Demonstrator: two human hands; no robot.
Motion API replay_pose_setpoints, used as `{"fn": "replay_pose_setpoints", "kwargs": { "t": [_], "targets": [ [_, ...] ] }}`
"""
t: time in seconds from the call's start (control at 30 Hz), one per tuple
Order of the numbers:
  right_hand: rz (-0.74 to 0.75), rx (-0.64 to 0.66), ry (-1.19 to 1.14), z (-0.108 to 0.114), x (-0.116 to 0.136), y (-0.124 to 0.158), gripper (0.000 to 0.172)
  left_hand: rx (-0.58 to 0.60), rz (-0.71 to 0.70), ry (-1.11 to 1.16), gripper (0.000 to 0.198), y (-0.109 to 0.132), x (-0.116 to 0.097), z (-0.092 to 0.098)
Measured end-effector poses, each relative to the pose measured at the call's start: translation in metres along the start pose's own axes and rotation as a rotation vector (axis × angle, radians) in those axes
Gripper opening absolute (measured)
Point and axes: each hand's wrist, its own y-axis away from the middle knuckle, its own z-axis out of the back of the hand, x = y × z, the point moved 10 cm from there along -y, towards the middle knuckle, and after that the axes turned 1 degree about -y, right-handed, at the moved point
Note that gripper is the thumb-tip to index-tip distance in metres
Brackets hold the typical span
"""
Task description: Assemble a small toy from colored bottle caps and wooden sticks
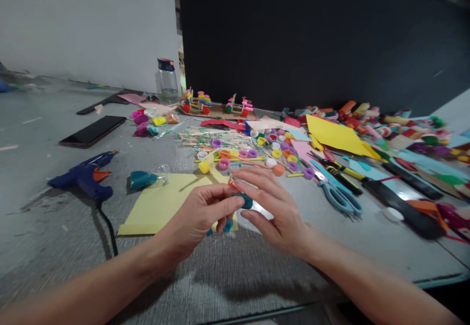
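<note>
Between the thumb and fingers of my left hand (200,212) is a small piece with a teal, clay-like lump (242,200) and a bit of red at its top. Much of that piece is hidden by the fingers. My right hand (273,205) curves over it from the other side, its fingertips at the red bit and its thumb just below the teal lump. More teal bits (227,225) show beneath my left hand, by the edge of a pale yellow sheet (154,210). A teal lump in a clear bag (142,179) lies at that sheet's upper left.
A blue glue gun (82,175) with its cord lies left, below a black phone (93,130). Bottle caps (253,153) and thin sticks (213,137) spread beyond my hands. Blue scissors (340,197) and pliers (343,178) lie right. A water bottle (168,82) and two small wheeled models (196,102) stand behind.
</note>
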Motion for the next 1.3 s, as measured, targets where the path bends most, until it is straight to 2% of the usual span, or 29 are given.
{"fn": "replay_pose_setpoints", "kwargs": {
  "t": [0.23, 0.43, 0.7, 0.87, 1.3],
  "targets": [
    [0.029, -0.006, -0.010, 0.002, 0.003, -0.001, 0.043, 0.006, -0.017, -0.001, 0.020, 0.000, -0.002, -0.001],
    [0.015, 0.003, -0.030, 0.002, 0.000, 0.000, 0.053, -0.006, 0.016, -0.001, 0.020, 0.001, 0.000, 0.001],
    [0.030, 0.064, -0.180, 0.003, -0.001, -0.003, 0.039, 0.062, 0.069, 0.022, 0.022, 0.001, 0.008, -0.002],
    [0.039, 0.061, -0.205, 0.003, -0.001, -0.004, 0.039, 0.098, 0.075, 0.013, 0.021, 0.000, 0.008, -0.006],
    [0.030, 0.045, -0.251, 0.005, -0.005, -0.002, 0.044, 0.103, 0.060, -0.052, 0.023, -0.002, 0.006, -0.007]
  ]
}}
